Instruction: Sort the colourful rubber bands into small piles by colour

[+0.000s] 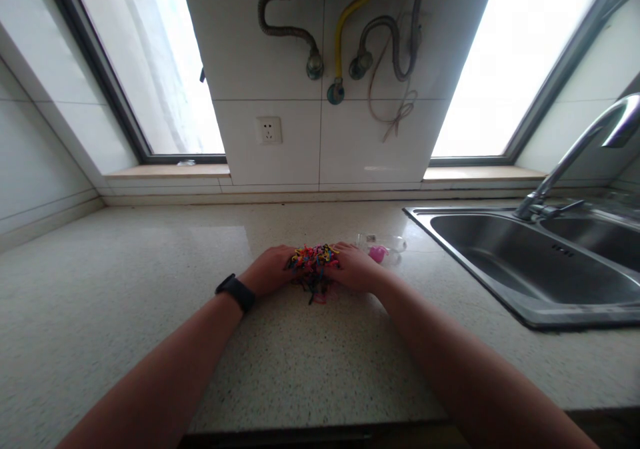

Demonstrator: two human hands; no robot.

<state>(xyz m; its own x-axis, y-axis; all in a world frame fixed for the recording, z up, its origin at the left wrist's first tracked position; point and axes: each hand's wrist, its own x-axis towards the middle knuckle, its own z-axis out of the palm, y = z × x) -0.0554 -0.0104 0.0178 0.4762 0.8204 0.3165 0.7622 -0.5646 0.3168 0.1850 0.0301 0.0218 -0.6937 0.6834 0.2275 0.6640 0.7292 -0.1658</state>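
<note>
On the speckled pale stone counter (320,362) | cups tangled thin multicoloured bands (314,257) between left hand (273,269) and right hand (354,267), unable to tell finger closure | best with palms low, catching near strands (311,294)

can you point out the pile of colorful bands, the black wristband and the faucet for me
Colorful bands (315,257): head view, middle of the pile between the hands.
Black wristband (239,294): head view, the strap across the left wrist.
Faucet (570,160): head view, partway along the chrome spout.
</note>
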